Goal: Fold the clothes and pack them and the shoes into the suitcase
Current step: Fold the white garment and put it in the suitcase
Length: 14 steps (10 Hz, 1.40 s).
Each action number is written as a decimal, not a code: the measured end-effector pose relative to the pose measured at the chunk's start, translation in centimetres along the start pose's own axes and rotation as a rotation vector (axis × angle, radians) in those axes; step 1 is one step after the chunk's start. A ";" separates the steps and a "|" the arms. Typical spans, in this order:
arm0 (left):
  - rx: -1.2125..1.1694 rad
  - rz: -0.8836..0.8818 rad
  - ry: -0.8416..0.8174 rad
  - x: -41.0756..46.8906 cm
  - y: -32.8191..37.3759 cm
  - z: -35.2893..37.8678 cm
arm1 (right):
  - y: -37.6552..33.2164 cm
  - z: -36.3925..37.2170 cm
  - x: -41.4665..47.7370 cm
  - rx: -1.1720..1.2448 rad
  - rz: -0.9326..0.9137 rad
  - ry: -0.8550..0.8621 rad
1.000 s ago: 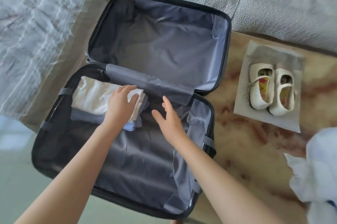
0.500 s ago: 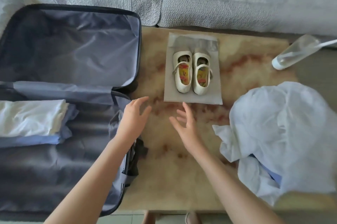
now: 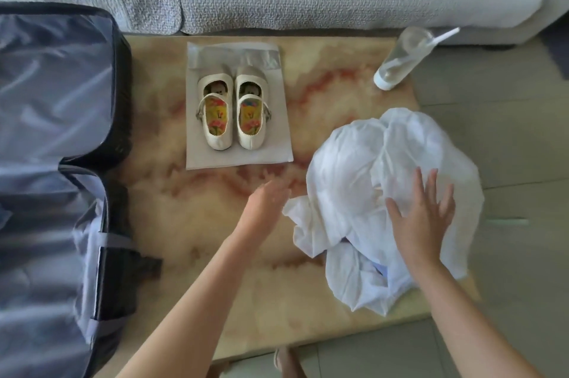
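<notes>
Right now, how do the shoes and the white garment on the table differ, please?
The shoes stand paired neatly on a grey bag; the white garment lies crumpled on the table. The right hand rests on the garment; no hand touches the shoes. Both are outside the suitcase.

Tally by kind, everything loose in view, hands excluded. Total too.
Shoes: 2
Suitcase: 1
Crumpled clothes pile: 1 (number of garments in it can't be told)
Grey bag under the shoes: 1
Clear bottle: 1
Total: 6
</notes>
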<state>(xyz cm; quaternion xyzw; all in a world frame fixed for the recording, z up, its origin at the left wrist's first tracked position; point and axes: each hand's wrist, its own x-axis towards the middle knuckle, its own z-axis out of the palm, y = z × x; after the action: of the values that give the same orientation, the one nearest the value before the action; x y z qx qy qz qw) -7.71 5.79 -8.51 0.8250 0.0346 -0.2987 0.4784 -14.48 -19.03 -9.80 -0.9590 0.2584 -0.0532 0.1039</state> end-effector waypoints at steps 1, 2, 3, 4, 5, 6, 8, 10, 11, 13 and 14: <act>0.033 -0.017 -0.073 1.4 1.4 2.8 | 2.2 1.0 1.1 -0.048 -0.016 -0.023; -0.031 -0.024 -0.103 2.1 2.4 4.2 | 2.1 1.5 0.7 -0.021 -0.046 0.041; -0.163 -0.063 -0.101 2.2 3.9 5.4 | 0.4 0.9 -0.9 0.119 -0.141 0.078; -0.489 -0.221 -0.147 2.5 4.3 6.0 | -1.3 0.7 -4.0 0.262 -0.234 0.076; -0.484 -0.283 -0.158 3.0 4.2 6.3 | -2.8 1.6 -7.6 0.361 -0.302 0.017; -0.335 -0.257 -0.061 2.7 3.3 6.2 | -4.5 2.4 -10.7 0.405 -0.380 -0.151; -0.319 -0.192 0.187 0.4 -0.9 1.9 | -5.1 0.2 -9.2 0.419 -0.388 0.068; -0.463 -0.278 0.407 -2.1 -5.0 -2.1 | -3.4 2.4 -5.1 0.156 -0.178 -0.213; -0.583 -0.317 0.517 -2.8 -5.9 -3.6 | -5.0 2.9 -7.8 0.206 -0.285 -0.345; -0.800 -0.462 0.546 -4.1 -5.8 -5.5 | -9.0 3.9 -15.1 0.310 -0.337 -0.473; -0.806 -0.404 0.445 -4.5 -5.5 -5.2 | -11.2 4.0 -15.5 0.349 -0.401 -0.412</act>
<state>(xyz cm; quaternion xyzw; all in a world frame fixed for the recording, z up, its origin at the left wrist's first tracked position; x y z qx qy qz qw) -10.91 13.95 -8.46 0.5951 0.4075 -0.1648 0.6728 -21.79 -1.03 -11.89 -0.9490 0.0250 0.0790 0.3040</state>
